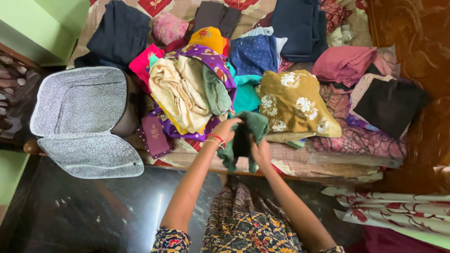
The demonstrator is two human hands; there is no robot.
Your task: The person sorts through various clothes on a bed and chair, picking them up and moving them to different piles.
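Two hands meet on one dark green garment [243, 138] at the near edge of the bed [328, 161]. The left hand [227, 127] grips the cloth near its top, fingers closed over a bunched fold, red and gold bangles at the wrist. The right hand [260, 151] grasps it lower down, the fabric hanging between the two and drooping past the mattress edge. Both hands are clenched on the same piece, neither released.

Behind it, spread over the bed, lies a heap of clothes: a cream cloth [180, 91] over purple patterned fabric [213, 61], a mustard piece with white flowers [293, 103], a teal one [246, 96], a pink garment [344, 63], and dark folded items [121, 33] further back. An open grey suitcase [79, 122] with a speckled lining rests off to the left, its lid flat, and a small maroon booklet [155, 136] lies just beside it.

To my eye, the garment is being gathered or straightened between the hands, the fold not yet formed. The next move seems to call for pulling the fabric taut and matching its edges, since it is crumpled and partly hidden.
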